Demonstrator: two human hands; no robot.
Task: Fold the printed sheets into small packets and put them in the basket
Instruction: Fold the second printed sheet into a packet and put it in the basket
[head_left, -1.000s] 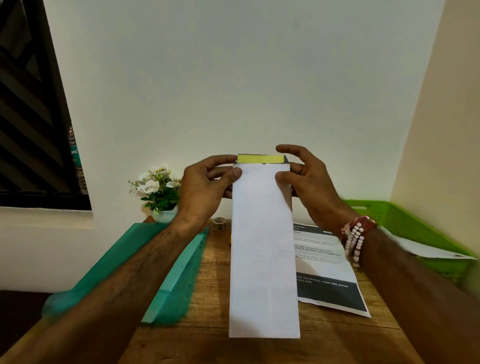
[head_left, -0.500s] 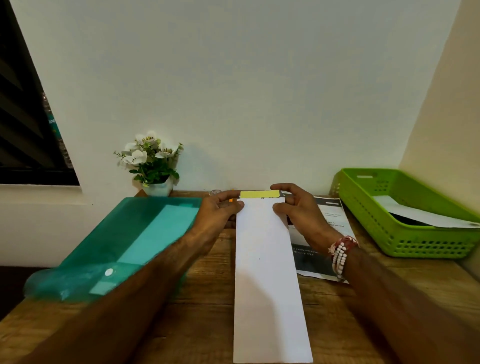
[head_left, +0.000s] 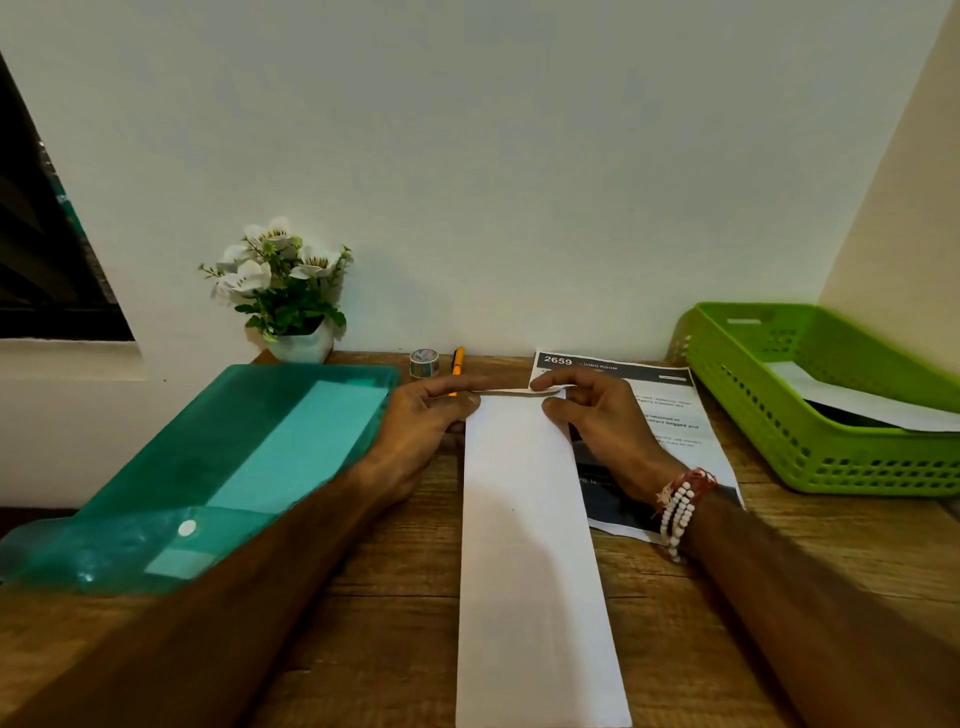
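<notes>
Two hands meet at the 12 o'clock end of one folded strip, which lies flat down the middle of the table. Left hand pinches its far-left corner, thumb under forefinger. Right hand pinches the far-right corner, wrist over one printed sheet at 2 o'clock. One green basket at 3 o'clock holds paper, possibly a single packet. One teal folder lies at 9 o'clock; one pen and one tape roll sit at 12.
</notes>
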